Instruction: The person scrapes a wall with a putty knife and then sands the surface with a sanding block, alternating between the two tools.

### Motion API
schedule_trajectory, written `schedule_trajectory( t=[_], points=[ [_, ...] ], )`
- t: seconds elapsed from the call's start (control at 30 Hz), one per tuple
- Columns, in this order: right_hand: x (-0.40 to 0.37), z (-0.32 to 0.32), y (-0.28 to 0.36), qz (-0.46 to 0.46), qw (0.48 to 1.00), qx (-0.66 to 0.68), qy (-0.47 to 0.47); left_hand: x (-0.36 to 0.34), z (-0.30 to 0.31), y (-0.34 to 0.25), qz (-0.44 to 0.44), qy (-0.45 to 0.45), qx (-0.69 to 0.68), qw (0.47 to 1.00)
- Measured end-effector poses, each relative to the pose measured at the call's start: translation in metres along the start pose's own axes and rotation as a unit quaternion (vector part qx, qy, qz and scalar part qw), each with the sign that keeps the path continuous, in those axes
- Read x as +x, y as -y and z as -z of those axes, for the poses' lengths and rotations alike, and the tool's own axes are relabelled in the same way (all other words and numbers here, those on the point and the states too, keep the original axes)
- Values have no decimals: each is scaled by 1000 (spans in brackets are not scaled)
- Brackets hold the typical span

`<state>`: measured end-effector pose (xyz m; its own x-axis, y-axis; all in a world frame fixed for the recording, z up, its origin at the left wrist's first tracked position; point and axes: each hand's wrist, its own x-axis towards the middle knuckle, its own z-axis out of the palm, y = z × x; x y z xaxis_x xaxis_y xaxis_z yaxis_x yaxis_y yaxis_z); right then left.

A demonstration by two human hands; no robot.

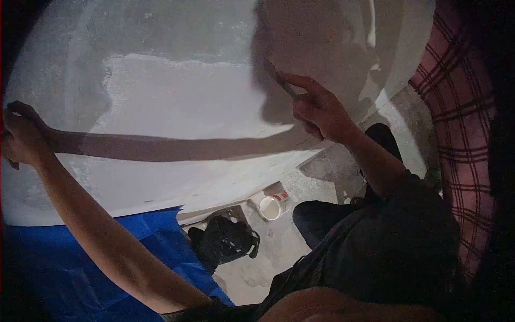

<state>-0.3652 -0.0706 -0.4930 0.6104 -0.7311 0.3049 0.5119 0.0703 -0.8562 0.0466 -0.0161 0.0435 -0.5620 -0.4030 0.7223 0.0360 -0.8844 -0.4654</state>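
Note:
My right hand is closed on a thin flat tool, with the index finger stretched along it, close to a grey wall. The hand's dark shadow falls on the wall around it. At the far left edge, my left hand is closed near the wall, and what it grips is too hidden to make out. Between the hands, a smooth white patch with a ragged upper edge covers part of the wall. The shadow of an arm crosses its lower part.
A blue sheet hangs or lies at the lower left. Beside it on the grey floor are a black bag-like object and a white bucket. Red checked cloth hangs at the right.

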Motion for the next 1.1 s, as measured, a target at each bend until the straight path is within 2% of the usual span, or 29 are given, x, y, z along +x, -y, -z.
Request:
schedule_trajectory(
  t=[0.07,0.1,0.13,0.17,0.2,0.27,0.3,0.33,0.4,0.43,0.47,0.53,0.57,0.63,0.7,0.77,0.8,0.87,0.93,0.97,1.03,1.07,1.1],
  points=[
    [-1,3,-1,-7,1000,-15,9,4,-11,5,-3,-35,-14,999],
    [2,3,-3,-6,1000,-15,8,11,-26,13,-43,-50,-15,998],
    [6,2,-7,94,991,-91,-35,15,-34,16,-83,-65,-16,994],
    [8,1,-9,192,964,-166,-76,13,-40,18,-84,-64,-17,994],
    [6,1,-2,191,964,-166,-77,14,-43,18,-78,-71,-36,994],
    [2,1,18,247,903,-332,-117,12,-13,7,-70,-80,-54,993],
    [2,-1,16,249,902,-333,-118,7,48,-16,-33,-79,22,996],
    [2,-3,13,252,897,-341,-124,4,81,-28,3,-76,97,992],
    [-2,-3,13,254,892,-352,-131,14,-18,8,-86,-132,1,988],
    [-5,-2,14,185,910,-351,-120,19,-66,26,-133,-153,-42,978],
    [-6,-2,14,116,923,-349,-109,17,-106,38,-132,-151,-44,979],
    [-3,-7,17,126,920,-353,-112,20,-104,39,-213,-156,99,959],
    [-1,-8,18,139,917,-355,-114,11,-102,34,-157,-114,83,977],
    [1,-8,18,153,916,-352,-112,5,13,-6,-39,-35,62,997],
    [2,-9,20,167,915,-349,-111,5,-37,10,-44,-36,16,998],
    [2,-12,23,143,916,-360,-108,7,-44,14,-51,-36,-30,998],
    [3,-11,20,143,916,-360,-108,9,-21,10,-63,-59,-15,996],
    [7,-7,9,219,895,-367,-127,6,26,-4,-76,-81,-1,994],
    [9,-5,6,234,892,-364,-129,-6,58,-20,0,-38,80,996],
    [10,-5,5,249,890,-360,-132,-4,30,-12,0,-38,80,996],
    [6,-6,12,221,899,-356,-127,4,-57,15,-94,-2,113,989],
    [3,-4,17,194,908,-351,-123,8,-67,21,-94,-3,114,989],
    [2,-5,20,194,908,-351,-123,11,-61,23,-122,-46,108,986]
  ],
)
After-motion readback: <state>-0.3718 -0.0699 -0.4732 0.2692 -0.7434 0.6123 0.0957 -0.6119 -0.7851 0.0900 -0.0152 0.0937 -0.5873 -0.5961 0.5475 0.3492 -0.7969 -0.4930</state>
